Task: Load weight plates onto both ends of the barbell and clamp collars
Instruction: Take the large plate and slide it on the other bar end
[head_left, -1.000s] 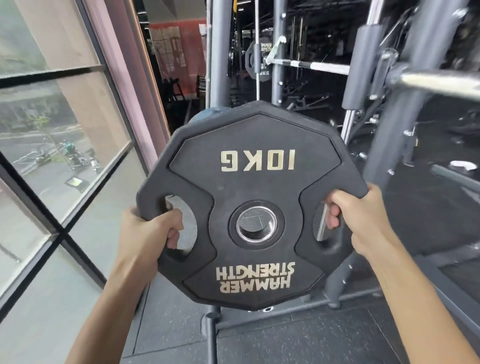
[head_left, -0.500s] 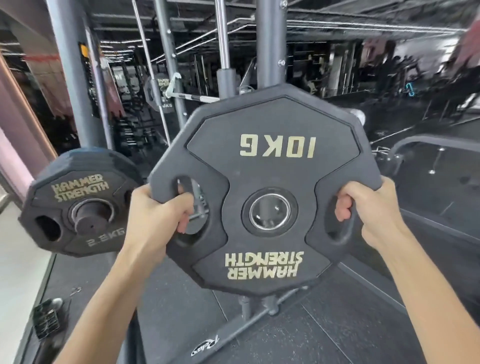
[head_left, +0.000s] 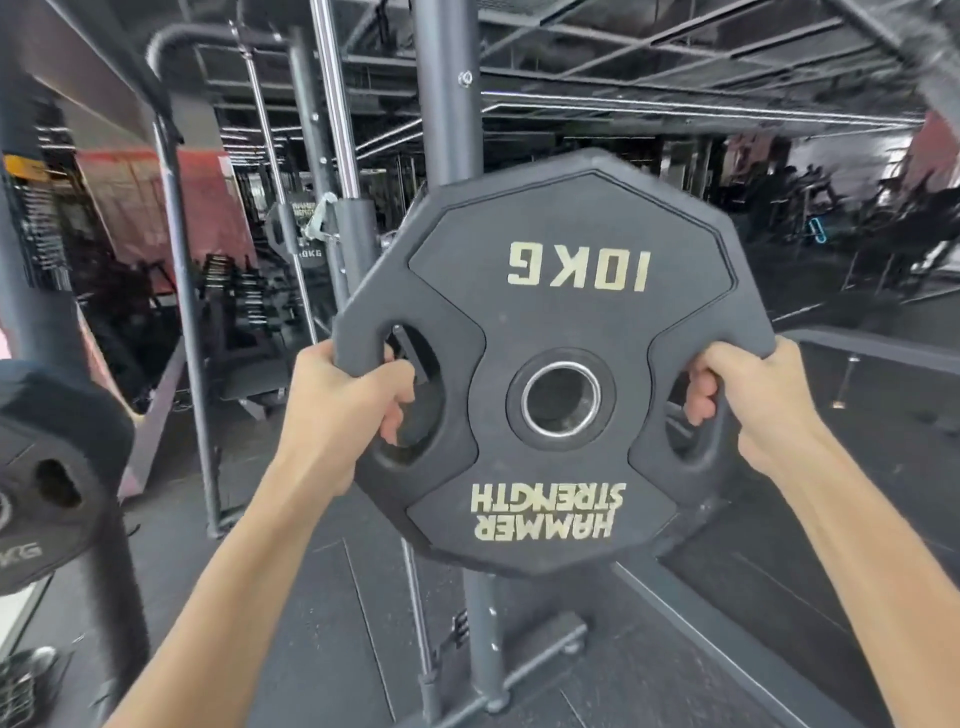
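Note:
A black 10 kg Hammer Strength plate (head_left: 571, 312) hangs upright in front of me, its lettering upside down and its steel-ringed centre hole facing me. My left hand (head_left: 343, 410) grips the plate's left handle slot, fingers curled through the opening. My right hand (head_left: 748, 400) grips the right handle slot the same way. Far back on the left, a barbell end (head_left: 322, 218) with a white clamp and a plate on it shows between the rack posts.
A grey rack upright (head_left: 447, 130) and a chrome guide rod (head_left: 332, 156) stand right behind the plate. A smaller black plate (head_left: 47, 478) sits on a storage peg at the left edge. Dark rubber flooring (head_left: 311, 623) lies below, and a low frame rail (head_left: 883, 348) crosses on the right.
The view has swung to the right, away from the window. The stored plate has slid to the left edge, while the 10 kg plate stays held in both hands, now slightly right of centre.

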